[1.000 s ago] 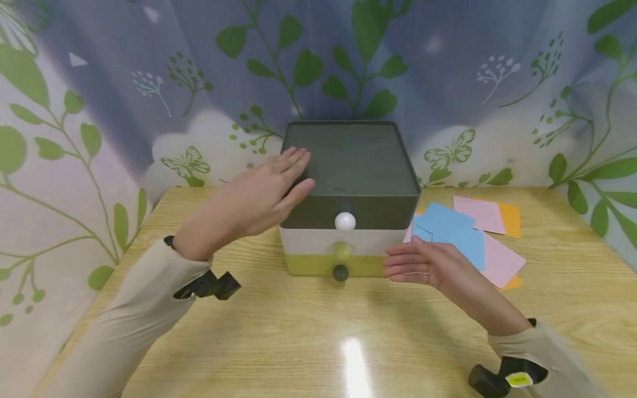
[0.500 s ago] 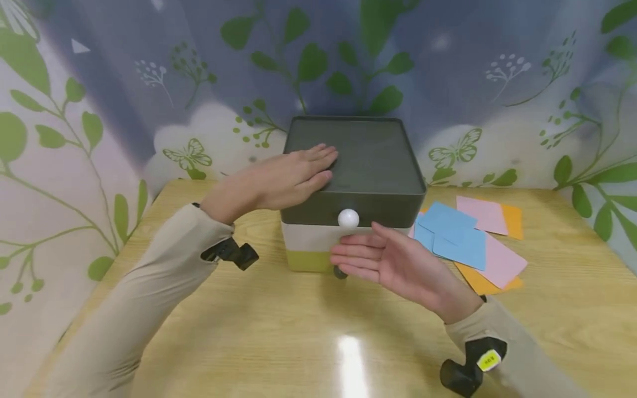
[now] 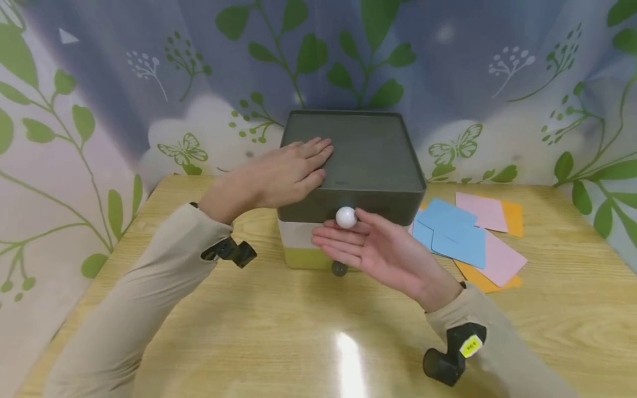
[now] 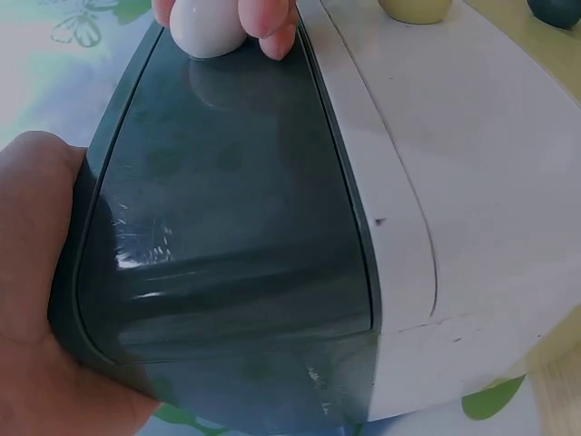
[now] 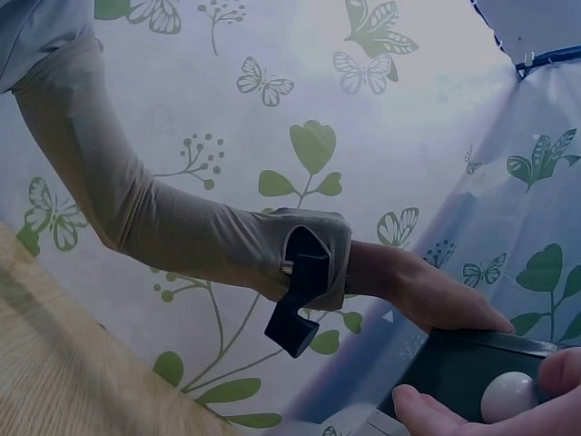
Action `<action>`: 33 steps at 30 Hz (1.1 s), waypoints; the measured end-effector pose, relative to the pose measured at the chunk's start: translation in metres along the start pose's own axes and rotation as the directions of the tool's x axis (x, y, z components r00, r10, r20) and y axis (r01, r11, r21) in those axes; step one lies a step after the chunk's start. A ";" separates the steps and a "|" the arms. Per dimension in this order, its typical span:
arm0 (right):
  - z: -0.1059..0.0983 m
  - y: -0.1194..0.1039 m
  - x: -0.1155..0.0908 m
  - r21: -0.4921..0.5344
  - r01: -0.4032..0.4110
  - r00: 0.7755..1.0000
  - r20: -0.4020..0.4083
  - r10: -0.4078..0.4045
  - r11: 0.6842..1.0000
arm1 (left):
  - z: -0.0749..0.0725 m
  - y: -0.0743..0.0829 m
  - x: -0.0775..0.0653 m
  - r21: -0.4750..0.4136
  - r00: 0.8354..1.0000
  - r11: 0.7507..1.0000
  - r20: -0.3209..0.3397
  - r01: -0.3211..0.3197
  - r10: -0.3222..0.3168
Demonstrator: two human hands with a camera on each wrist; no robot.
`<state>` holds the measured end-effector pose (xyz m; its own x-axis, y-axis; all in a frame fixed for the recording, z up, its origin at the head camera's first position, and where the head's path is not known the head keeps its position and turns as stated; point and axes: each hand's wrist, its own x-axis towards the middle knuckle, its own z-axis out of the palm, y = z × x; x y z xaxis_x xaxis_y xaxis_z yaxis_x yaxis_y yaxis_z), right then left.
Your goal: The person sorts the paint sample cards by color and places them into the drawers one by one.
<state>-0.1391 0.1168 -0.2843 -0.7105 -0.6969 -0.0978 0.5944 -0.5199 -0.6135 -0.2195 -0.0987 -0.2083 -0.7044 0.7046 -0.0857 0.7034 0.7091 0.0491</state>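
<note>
A stacked drawer box stands on the table, with a dark grey top tier, a white middle and a yellow-green bottom. My left hand rests flat on the left of its top, fingers straight. At the front, my right hand has its thumb and forefinger on either side of the top drawer's white knob. In the left wrist view, fingertips lie right against that knob. The yellow knob is hidden behind the right hand in the head view. A dark knob shows below. The top drawer is closed.
To the right of the box lie overlapping blue cards, pink cards and orange cards on the wooden table. A leaf-patterned curtain hangs close behind the box and along both sides.
My left hand has moved right onto the box top and settled there. The right hand has come left from the box's right front corner to the white knob.
</note>
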 end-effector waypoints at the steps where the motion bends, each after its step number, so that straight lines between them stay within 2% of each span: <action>1: 0.000 0.000 0.001 0.000 -0.001 1.000 0.001 0.001 1.000 | 0.000 0.000 0.000 0.002 1.000 1.000 0.002 0.000 0.000; 20: -0.001 -0.001 0.006 -0.038 -0.010 1.000 0.001 0.010 0.999 | 0.004 -0.001 -0.001 0.004 1.000 1.000 -0.020 0.001 -0.001; 33: -0.004 -0.001 0.009 -0.082 -0.007 1.000 0.000 0.007 0.997 | 0.005 0.002 -0.004 -0.038 0.998 0.998 -0.050 0.040 -0.042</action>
<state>-0.1476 0.1132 -0.2873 -0.7059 -0.7009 -0.1022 0.5669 -0.4726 -0.6748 -0.2151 -0.0999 -0.2131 -0.7372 0.6746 -0.0378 0.6704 0.7373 0.0833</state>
